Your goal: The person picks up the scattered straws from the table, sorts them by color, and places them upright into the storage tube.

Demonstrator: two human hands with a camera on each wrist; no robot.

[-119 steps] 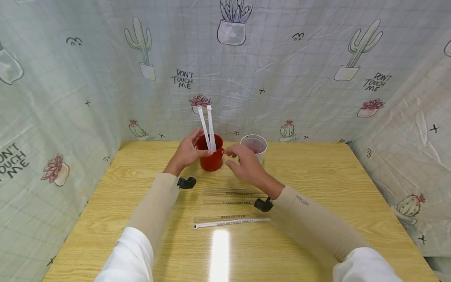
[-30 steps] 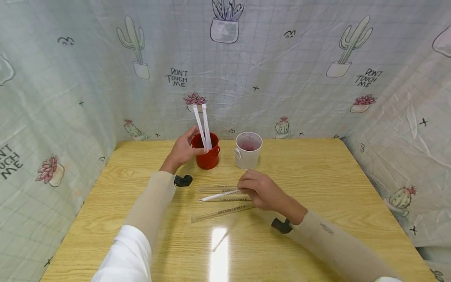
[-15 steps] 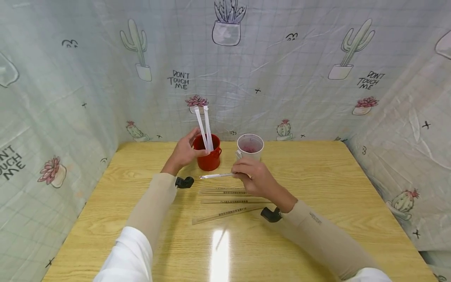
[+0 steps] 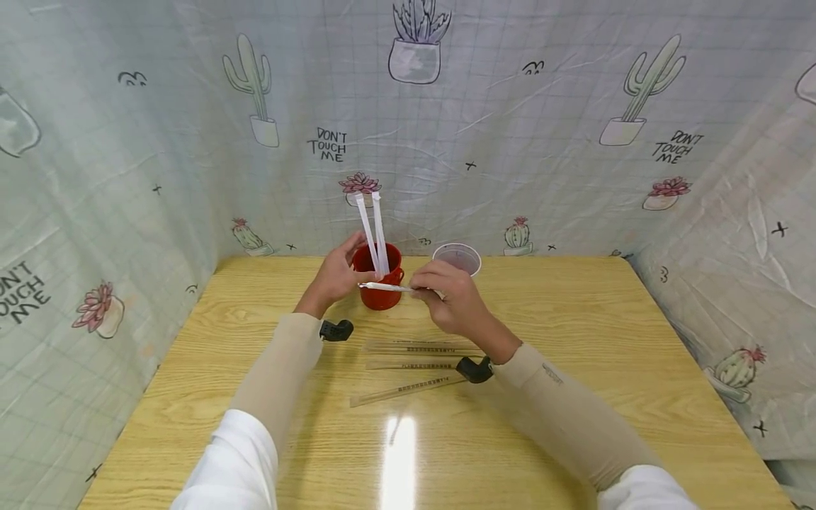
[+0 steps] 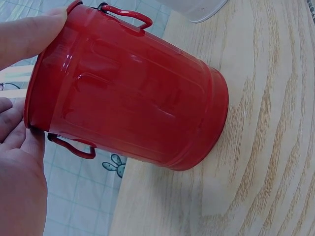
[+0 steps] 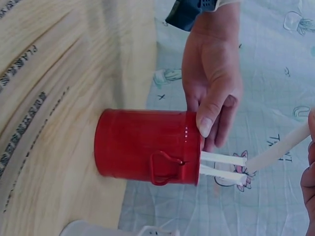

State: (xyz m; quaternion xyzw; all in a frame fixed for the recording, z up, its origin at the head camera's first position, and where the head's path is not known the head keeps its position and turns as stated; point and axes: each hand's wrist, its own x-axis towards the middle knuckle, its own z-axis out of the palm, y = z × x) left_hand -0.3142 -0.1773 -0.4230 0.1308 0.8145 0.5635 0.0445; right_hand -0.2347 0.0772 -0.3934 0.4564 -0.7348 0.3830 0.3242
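My left hand grips the rim of a small red metal bucket, thumb on the near side, fingers on the far side. Two white paper-wrapped straws stand upright inside it, leaning slightly left. Between its thumb and fingers my right hand pinches another white-wrapped straw by one end. In the head view that straw lies across the front of the bucket; the right wrist view shows its free end near the tops of the standing straws. Most of the right hand is outside its wrist view.
A white bucket stands right of the red one, partly hidden behind my right hand. Several straws in clear brownish printed wrappers lie on the wooden table. Behind the table hangs a cactus-print cloth.
My right hand picked up the white-wrapped straw from the table's front and carried it up and left to the red bucket. The nearest brownish straw now lies tilted. My left hand kept its grip.
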